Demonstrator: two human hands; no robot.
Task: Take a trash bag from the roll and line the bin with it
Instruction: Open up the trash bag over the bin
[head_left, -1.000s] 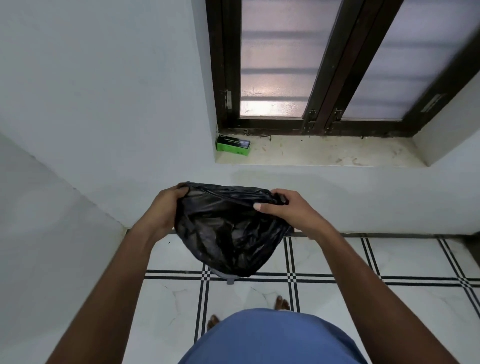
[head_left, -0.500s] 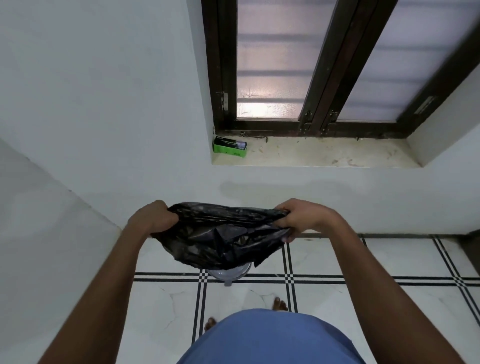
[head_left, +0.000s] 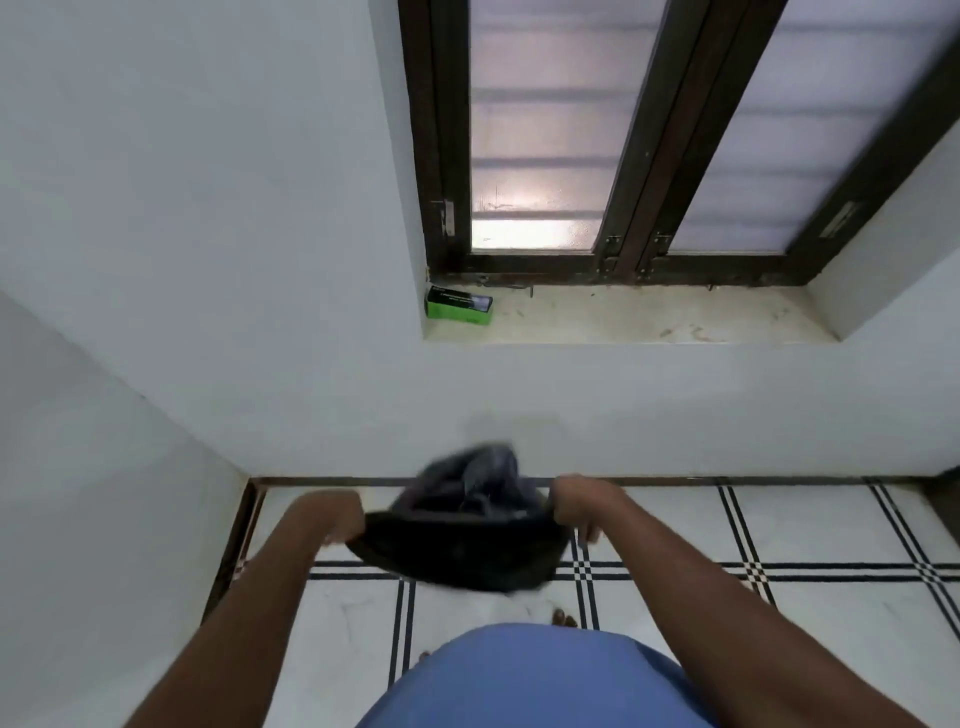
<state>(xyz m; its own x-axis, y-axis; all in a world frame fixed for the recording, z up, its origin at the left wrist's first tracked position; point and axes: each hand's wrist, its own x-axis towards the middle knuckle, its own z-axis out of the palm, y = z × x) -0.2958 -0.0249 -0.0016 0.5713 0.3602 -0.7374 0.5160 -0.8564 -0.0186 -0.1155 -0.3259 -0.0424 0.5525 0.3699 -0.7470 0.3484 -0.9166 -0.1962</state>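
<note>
A black trash bag (head_left: 467, 551) hangs stretched between my two hands, low over the tiled floor, blurred by motion. My left hand (head_left: 332, 519) grips its left edge and my right hand (head_left: 576, 504) grips its right edge. Part of the bag billows up behind the stretched mouth. The bin is hidden beneath the bag. A green box (head_left: 458, 305) lies on the window sill (head_left: 649, 325) at its left end; I cannot tell if it holds the roll.
A white wall rises on the left and ahead, with a dark-framed window (head_left: 623, 156) above the sill. The floor (head_left: 779, 613) is white tile with black lines. My bare toes (head_left: 563, 618) show below the bag.
Both hands have dropped lower toward the floor with the bag. The bag's body flipped up behind its mouth, and it now hides the bin that peeked out half a second ago.
</note>
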